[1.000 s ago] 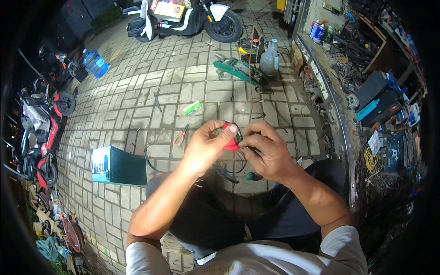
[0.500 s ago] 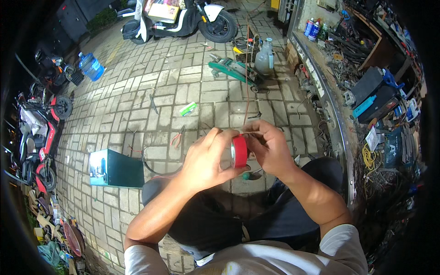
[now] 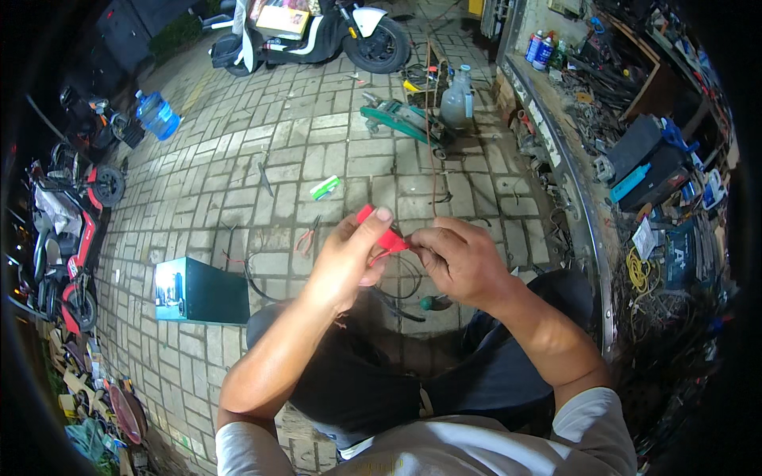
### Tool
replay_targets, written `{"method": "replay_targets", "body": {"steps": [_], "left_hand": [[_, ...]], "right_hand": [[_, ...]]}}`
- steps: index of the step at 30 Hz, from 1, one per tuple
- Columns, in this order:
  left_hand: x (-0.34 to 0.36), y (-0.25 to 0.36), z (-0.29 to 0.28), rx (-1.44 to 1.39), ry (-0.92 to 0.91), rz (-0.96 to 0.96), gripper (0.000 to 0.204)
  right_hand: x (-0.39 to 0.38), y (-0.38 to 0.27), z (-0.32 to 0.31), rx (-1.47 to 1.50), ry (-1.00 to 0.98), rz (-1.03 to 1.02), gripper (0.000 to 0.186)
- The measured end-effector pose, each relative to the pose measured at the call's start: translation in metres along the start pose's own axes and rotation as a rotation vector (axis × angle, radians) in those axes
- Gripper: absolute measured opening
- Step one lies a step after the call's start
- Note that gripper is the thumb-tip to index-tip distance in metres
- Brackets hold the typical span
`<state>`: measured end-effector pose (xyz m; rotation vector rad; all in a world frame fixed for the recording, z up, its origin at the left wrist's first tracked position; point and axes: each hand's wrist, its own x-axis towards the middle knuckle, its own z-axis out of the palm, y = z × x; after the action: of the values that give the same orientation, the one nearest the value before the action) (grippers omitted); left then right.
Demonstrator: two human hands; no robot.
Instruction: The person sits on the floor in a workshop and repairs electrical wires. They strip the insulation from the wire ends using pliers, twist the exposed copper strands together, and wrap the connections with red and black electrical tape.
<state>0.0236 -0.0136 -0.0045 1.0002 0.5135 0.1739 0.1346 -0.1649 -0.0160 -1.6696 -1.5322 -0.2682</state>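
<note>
My left hand [image 3: 340, 262] is closed around a roll of red tape [image 3: 389, 239], its thumb lying over the roll. A strip pulled from the roll narrows toward my right hand [image 3: 464, 258], whose thumb and fingers pinch its end. A thin reddish-brown wire [image 3: 432, 170] runs down from the far side to behind my right fingers; whether they grip it as well is hidden. Below the hands, a dark cable [image 3: 397, 308] and a green-ended tool [image 3: 432, 303] lie on the paving.
A dark green box [image 3: 214, 293] stands left of my knees. Ahead lie pliers [image 3: 306, 236], a green-and-white packet [image 3: 325, 188] and a green tool with a long body [image 3: 394, 119]. A glass jug [image 3: 457, 103] stands beyond, left of a metal sill [image 3: 567, 182]. A scooter [image 3: 309, 40] is parked at the back.
The tape roll has tilted and shifted left with my left hand. My right hand has drawn slightly away, and a stretched red strip now spans the gap between them.
</note>
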Motion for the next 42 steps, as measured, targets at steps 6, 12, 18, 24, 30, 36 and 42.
{"method": "replay_targets", "body": {"steps": [6, 12, 18, 24, 30, 36, 42], "left_hand": [[0.014, -0.01, -0.01, 0.31, -0.055, 0.153, 0.024], [-0.006, -0.002, -0.015, 0.777, -0.342, 0.545, 0.048], [-0.002, -0.016, -0.014, 1.297, -0.113, 0.986, 0.041], [-0.001, -0.003, -0.01, 1.227, -0.038, 0.435, 0.047], [0.001, 0.012, -0.008, 1.051, -0.194, 0.039, 0.067], [-0.01, 0.016, -0.005, 0.979, -0.154, 0.306, 0.018], [-0.005, -0.002, -0.013, 1.267, -0.11, 0.923, 0.03]], "right_hand": [[0.001, -0.002, 0.013, 0.325, 0.058, 0.189, 0.012], [-0.007, 0.007, 0.012, 0.726, 0.047, 0.659, 0.008], [-0.01, -0.001, 0.016, 0.926, 0.099, 0.787, 0.01], [-0.012, -0.003, 0.014, 0.185, 0.073, 0.203, 0.011], [-0.006, 0.002, 0.012, 0.301, -0.024, 0.202, 0.013], [-0.01, 0.011, 0.014, 0.61, -0.108, 0.592, 0.013], [-0.011, 0.007, 0.017, 1.262, 0.003, 0.985, 0.012]]}}
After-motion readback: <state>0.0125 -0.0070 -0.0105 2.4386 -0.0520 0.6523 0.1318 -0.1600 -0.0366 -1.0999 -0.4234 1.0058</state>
